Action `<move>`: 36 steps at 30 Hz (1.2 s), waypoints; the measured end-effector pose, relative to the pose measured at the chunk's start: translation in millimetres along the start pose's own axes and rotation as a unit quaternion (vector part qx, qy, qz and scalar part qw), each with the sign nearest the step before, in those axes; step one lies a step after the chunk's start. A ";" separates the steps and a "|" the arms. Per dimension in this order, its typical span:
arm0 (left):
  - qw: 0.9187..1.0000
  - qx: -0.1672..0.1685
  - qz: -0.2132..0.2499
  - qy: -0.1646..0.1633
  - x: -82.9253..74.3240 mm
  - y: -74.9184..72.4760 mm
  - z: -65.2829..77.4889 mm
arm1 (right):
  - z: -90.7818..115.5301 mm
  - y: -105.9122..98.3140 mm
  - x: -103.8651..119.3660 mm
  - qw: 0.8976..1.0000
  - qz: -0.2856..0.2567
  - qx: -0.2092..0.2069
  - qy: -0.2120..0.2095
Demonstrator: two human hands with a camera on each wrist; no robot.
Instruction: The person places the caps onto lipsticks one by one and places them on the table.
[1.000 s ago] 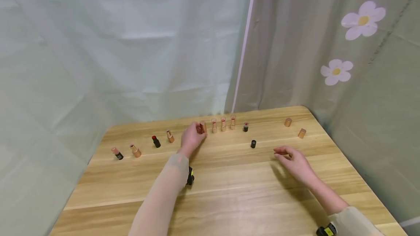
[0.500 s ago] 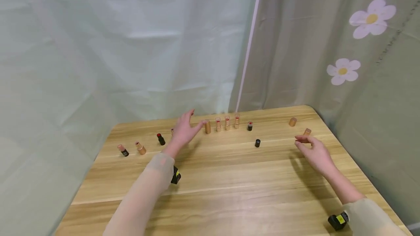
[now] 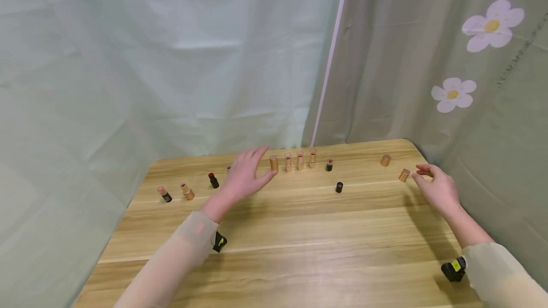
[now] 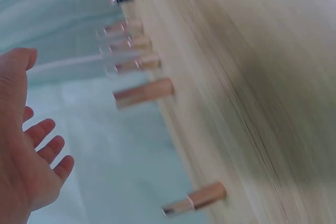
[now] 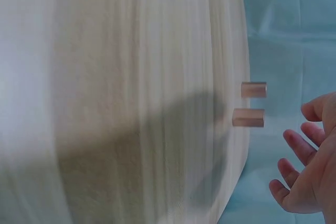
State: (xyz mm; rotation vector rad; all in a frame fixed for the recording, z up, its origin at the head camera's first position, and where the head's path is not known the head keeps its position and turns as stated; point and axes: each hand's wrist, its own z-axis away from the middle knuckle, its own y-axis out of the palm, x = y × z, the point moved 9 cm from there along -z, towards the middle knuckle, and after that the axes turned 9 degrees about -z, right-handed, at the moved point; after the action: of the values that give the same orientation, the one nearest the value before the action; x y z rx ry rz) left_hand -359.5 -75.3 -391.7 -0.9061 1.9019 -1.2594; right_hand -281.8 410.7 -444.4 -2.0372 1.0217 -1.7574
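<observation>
My left hand (image 3: pixel 245 175) hovers with spread fingers beside a capped rose-gold lipstick (image 3: pixel 274 164) standing at the back of the table; the left wrist view shows nothing in that hand (image 4: pixel 21 140). Behind its wrist side an uncapped gold lipstick (image 4: pixel 207 195) is mostly hidden in the head view. My right hand (image 3: pixel 438 189), fingers loosely bent and holding nothing, is right beside a rose-gold cap (image 3: pixel 404 175). A second rose-gold cap (image 3: pixel 386 160) stands farther back. In the right wrist view both caps, the nearer cap (image 5: pixel 248 118) included, stand apart from the fingers.
Right of the capped lipstick stand several clear-topped lipsticks (image 3: pixel 300 161) and a small black one (image 3: pixel 329 165). A black cap (image 3: pixel 339 187) is nearer. At left are open lipsticks: black with red (image 3: pixel 213 180), gold (image 3: pixel 187 192), black with pink (image 3: pixel 164 194). A curtain (image 3: pixel 205 61) hangs behind the table.
My left hand has let go of the capped rose-gold lipstick and drawn back to its left. My right hand has moved right, from near the black cap to the rose-gold cap.
</observation>
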 end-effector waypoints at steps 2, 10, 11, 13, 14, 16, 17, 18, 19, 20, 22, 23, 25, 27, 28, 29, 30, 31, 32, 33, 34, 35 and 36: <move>1.000 0.007 0.000 0.016 -13.6 -0.2 3.1 | -5.0 0.7 -2.8 1.000 0.010 0.004 0.005; 0.994 0.036 -0.030 0.096 -76.2 15.2 22.7 | -23.2 16.3 -18.3 0.997 0.055 0.034 0.039; 0.993 0.043 -0.034 0.109 -85.3 19.1 27.2 | -24.5 18.4 -19.3 0.996 0.063 0.038 0.040; 0.988 0.054 -0.045 0.136 -103.7 28.2 37.2 | -26.2 22.8 -21.7 0.995 0.077 0.048 0.045; 0.985 0.060 -0.051 0.151 -112.8 32.8 42.6 | -27.1 24.6 -22.7 0.994 0.083 0.051 0.046; 0.979 0.066 -0.067 0.181 -129.9 42.1 53.1 | -28.5 27.6 -25.5 0.993 0.096 0.057 0.050; 0.975 0.066 -0.073 0.197 -137.8 46.5 57.7 | -29.0 28.4 -26.5 0.992 0.101 0.057 0.052; 0.972 0.065 -0.079 0.211 -144.8 50.9 62.0 | -29.5 28.9 -27.8 0.991 0.106 0.057 0.055; 0.969 0.065 -0.084 0.224 -151.2 54.9 65.9 | -30.0 29.5 -28.9 0.991 0.109 0.056 0.058; 0.966 0.064 -0.086 0.236 -156.8 58.4 69.2 | -30.7 29.9 -30.1 0.990 0.114 0.053 0.060; 0.961 0.066 -0.087 0.252 -165.2 65.1 74.9 | -31.9 30.6 -31.8 0.989 0.123 0.048 0.063; 0.960 0.069 -0.084 0.256 -167.9 68.1 77.3 | -32.4 31.3 -32.6 0.989 0.125 0.046 0.064; 0.959 0.077 -0.080 0.259 -171.0 73.1 81.0 | -33.8 32.6 -34.3 0.988 0.130 0.043 0.066; 0.959 0.086 -0.072 0.261 -172.3 76.5 84.1 | -34.5 33.7 -35.8 0.988 0.130 0.043 0.069; 0.959 0.088 -0.068 0.261 -172.4 77.5 85.5 | -34.7 34.4 -36.1 0.988 0.130 0.044 0.071; 0.959 0.090 -0.064 0.261 -172.3 78.3 86.6 | -34.8 34.7 -36.4 0.988 0.129 0.045 0.072; 0.959 0.092 -0.061 0.261 -172.3 78.7 87.6 | -35.0 34.7 -36.7 0.988 0.128 0.045 0.073; 0.959 0.092 -0.058 0.261 -172.2 78.7 88.4 | -35.0 34.6 -36.5 0.988 0.127 0.044 0.074; 0.959 0.092 -0.056 0.261 -172.1 78.8 89.1 | -35.1 34.4 -36.1 0.988 0.128 0.044 0.072; 0.960 0.091 -0.055 0.261 -171.9 78.7 89.6 | -35.1 34.2 -35.2 0.988 0.130 0.043 0.070; 0.960 0.091 -0.056 0.260 -171.7 78.6 90.0 | -35.3 33.8 -34.3 0.988 0.131 0.040 0.067; 0.960 0.091 -0.056 0.259 -171.6 78.5 90.2 | -35.4 33.4 -33.3 0.988 0.132 0.037 0.063; 0.960 0.091 -0.057 0.259 -171.3 78.6 90.4 | -35.6 33.1 -32.6 0.989 0.132 0.034 0.059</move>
State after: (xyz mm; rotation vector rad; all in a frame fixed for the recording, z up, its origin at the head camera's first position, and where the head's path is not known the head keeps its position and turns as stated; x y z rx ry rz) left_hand -207.9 47.7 -466.5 -0.6351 2.0931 -1.8476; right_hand -327.1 416.8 -481.0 -1.6842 1.1879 -1.7620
